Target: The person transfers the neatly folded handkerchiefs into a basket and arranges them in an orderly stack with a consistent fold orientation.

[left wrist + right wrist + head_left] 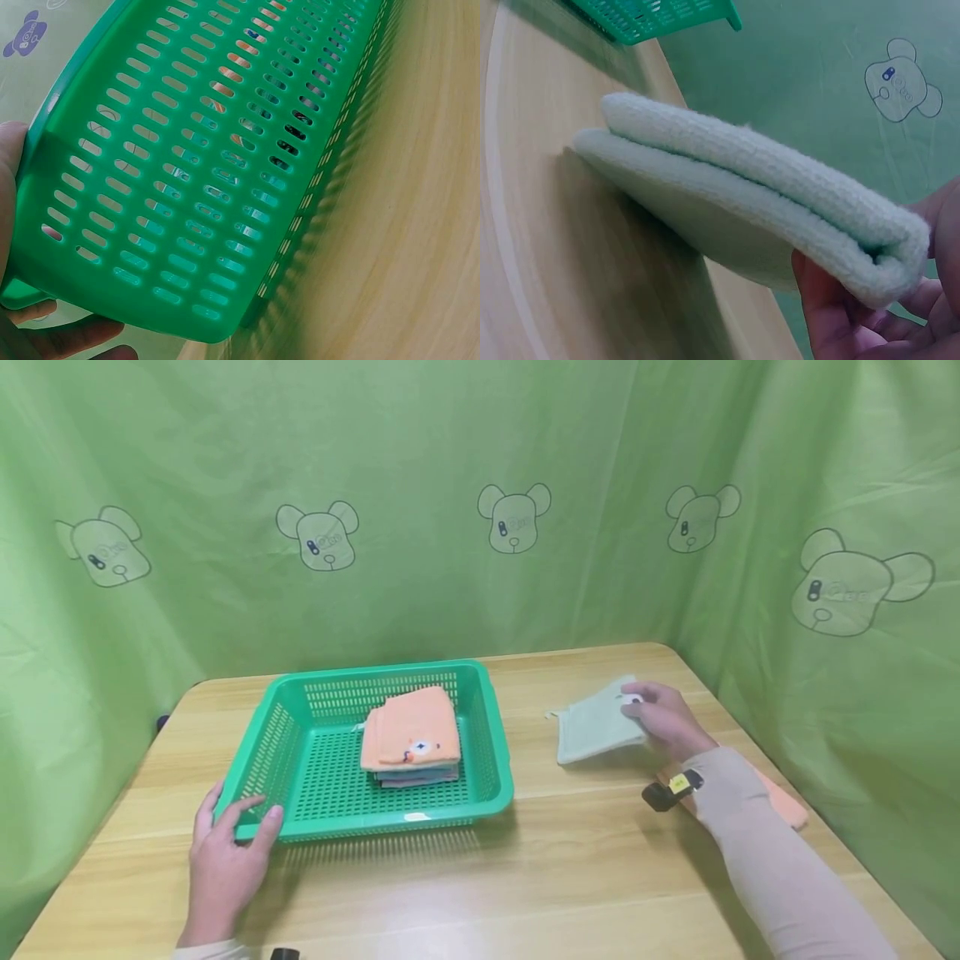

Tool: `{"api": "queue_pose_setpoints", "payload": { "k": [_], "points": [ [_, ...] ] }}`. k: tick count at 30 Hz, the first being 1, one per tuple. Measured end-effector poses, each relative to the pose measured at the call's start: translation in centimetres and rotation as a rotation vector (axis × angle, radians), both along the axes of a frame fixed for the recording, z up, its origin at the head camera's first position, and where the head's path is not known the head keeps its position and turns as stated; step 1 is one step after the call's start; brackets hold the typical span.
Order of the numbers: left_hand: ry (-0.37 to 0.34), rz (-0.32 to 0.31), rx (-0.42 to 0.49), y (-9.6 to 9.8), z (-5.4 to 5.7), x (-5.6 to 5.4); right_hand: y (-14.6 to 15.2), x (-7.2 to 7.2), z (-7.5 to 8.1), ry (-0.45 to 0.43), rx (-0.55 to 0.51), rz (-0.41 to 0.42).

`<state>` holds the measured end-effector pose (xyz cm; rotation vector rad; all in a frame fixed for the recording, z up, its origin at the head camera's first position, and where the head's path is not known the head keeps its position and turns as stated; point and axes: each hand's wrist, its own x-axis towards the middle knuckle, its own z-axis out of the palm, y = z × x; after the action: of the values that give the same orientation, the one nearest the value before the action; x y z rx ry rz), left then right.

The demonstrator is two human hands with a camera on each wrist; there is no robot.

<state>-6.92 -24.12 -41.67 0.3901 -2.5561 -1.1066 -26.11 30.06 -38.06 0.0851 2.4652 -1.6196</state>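
A green plastic basket (300, 810) with slotted walls stands on the table at left of centre. My left hand (228, 852) grips its near left corner, with thumb and fingers around the rim. Inside the basket, toward its right side, lies a stack of folded cloths, topped by a peach towel (416, 727) with a small embroidered face. My right hand (663, 718) pinches a pale green folded towel (596, 727) by its right edge and holds it tilted above the table. In the right wrist view its thick folded layers (742, 172) show from the side.
Another peach cloth (783, 802) lies on the table at the right, partly hidden under my right forearm. The wooden table (450, 902) is bordered by a green curtain (420, 593) printed with bear heads at the back and sides.
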Motion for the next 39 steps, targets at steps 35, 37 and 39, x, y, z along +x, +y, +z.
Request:
{"api": "queue_pose_setpoints", "payload": {
  "k": [35,37,39],
  "points": [
    [-0.02,0.001,0.01,-0.2,-0.1,-0.1,-2.7,0.0,3.4,0.145,0.019,0.03],
    [-0.022,0.002,0.007,-0.2,-0.1,-0.1,-2.9,0.0,3.6,0.156,0.016,0.027],
    [-0.025,0.002,0.006,-0.2,-0.1,-0.1,-3.1,-0.1,3.7,0.162,0.012,0.023]
  ]
}}
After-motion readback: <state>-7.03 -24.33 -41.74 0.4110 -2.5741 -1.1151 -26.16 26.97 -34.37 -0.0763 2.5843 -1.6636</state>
